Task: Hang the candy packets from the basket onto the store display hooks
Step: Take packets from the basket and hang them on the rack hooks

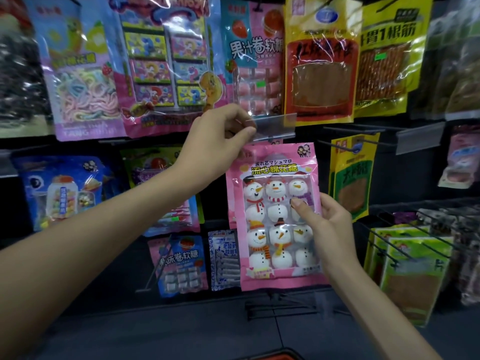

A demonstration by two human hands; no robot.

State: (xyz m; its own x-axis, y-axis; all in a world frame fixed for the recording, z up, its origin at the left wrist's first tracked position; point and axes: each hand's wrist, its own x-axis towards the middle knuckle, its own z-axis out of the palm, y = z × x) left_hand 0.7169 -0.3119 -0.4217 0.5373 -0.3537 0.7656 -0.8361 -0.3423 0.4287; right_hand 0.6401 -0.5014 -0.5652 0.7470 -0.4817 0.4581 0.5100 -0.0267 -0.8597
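Filling the view: one dark display wall, hung with snack packets in rows, more than a dozen in all; those at the far edges are too blurred to count.
Arms: two bare forearms. The left one reaches up from the lower left, the right one rises from the lower right.
Snowman packet: one pink candy packet, held upright against the middle row of the wall, its top edge just beneath the clear flap. Whether its hole sits on a hook cannot be told.
Yellow packets: two side by side in the top row, above and to the right of the snowman packet.
Yellow-green packet: one, hanging just beside the snowman packet's right edge.
Hands: the left hand pinches the clear flap between thumb and fingers. The right hand grips the snowman packet at its right edge, with the thumb on the front window and the fingers behind.
Clear flap: one transparent price-label holder, tipped upward.
Snowmen: six in the packet window, in two rows of three.
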